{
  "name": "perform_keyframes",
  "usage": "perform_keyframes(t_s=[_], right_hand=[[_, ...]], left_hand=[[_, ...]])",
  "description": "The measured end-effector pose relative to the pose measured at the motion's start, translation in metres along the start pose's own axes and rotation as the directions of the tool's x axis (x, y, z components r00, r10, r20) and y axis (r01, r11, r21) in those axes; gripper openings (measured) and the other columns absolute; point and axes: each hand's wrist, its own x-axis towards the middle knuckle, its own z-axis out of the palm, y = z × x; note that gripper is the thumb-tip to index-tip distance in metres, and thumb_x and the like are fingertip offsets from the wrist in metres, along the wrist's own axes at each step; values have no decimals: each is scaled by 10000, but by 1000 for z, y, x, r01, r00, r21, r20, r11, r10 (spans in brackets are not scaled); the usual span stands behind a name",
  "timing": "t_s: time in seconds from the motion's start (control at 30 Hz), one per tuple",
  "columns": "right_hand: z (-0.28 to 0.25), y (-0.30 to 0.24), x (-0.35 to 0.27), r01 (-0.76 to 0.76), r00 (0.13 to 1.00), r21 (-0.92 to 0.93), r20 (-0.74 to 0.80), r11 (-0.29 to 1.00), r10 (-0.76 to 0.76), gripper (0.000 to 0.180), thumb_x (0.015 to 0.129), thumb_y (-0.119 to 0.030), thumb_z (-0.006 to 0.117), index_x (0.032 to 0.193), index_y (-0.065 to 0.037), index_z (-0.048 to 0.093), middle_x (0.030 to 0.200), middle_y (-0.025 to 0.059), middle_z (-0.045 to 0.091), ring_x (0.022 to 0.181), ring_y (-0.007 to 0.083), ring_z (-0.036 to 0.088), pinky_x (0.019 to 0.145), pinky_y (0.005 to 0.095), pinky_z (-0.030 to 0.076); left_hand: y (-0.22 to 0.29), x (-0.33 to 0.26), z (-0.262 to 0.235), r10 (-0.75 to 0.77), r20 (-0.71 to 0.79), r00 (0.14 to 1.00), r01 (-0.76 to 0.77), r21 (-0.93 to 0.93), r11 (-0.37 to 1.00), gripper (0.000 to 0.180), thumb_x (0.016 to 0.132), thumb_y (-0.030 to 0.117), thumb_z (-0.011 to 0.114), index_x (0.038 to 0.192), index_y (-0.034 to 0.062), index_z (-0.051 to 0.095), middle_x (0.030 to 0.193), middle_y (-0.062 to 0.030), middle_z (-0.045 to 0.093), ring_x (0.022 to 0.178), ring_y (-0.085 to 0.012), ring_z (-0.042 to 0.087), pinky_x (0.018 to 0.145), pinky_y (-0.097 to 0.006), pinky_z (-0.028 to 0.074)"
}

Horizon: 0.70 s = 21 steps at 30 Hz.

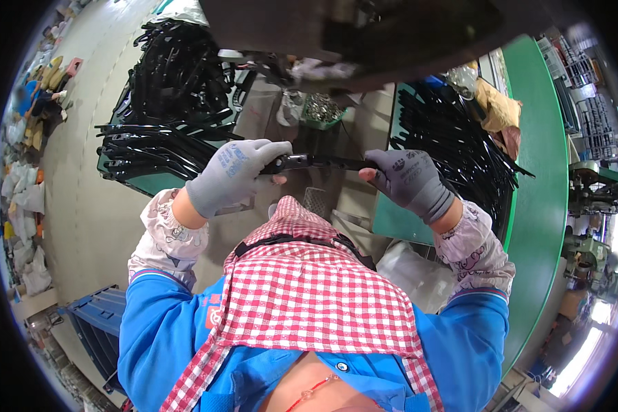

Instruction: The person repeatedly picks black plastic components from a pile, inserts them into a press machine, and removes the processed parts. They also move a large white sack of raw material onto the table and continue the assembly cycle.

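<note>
- Bar [329, 162] — black, glossy, held roughly level in front of the apron [316, 288], spanning the gap between both hands; thicker toward its left part.
- Left hand [237, 175]: grey glove, fingers curled around the bar's left end; bare thumb tip shows below.
- Right hand [412, 182]: darker grey glove, closed on the bar's right end; bare thumb tip points inward.
- Left of the hands: long black rods [161, 151] lie stacked near the left glove, a tangled black heap [175, 75] beyond them.
- Right side: more black rods [439, 130], fanned out beyond the right glove; crumpled brown paper [498, 106] beside them, green table [546, 185] farther right.
- Beyond the bar: green tub [325, 123] of small metal pieces; dark machine part [288, 34] across the top — its detail too dim to tell.
- Clear plastic [415, 271] below the right forearm.
</note>
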Motion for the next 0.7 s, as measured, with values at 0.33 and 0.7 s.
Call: perform_keyframes(t_s=[0.33,0.7], right_hand=[[20,-49,68,-35,983,-103,176,994,53,414,976,-485,524,881,-92,611,683,127,633,672,332,656,575,430,498],[18,-26,99,-38,885,-500,-419,865,-203,455,977,-517,526,1094,-106,684,905,94,683,893,261,669,788,392,535]], left_hand=[[-56,-3,-23,185,147,972,-234,498,835,497,832,362,696,1203,68,546,876,-51,606,765,-233,648,643,-363,494],[-90,65,-66,466,-1,885,-397,522,755,321,888,345,644,1075,94,574,820,-57,619,698,-240,666,585,-353,502]])
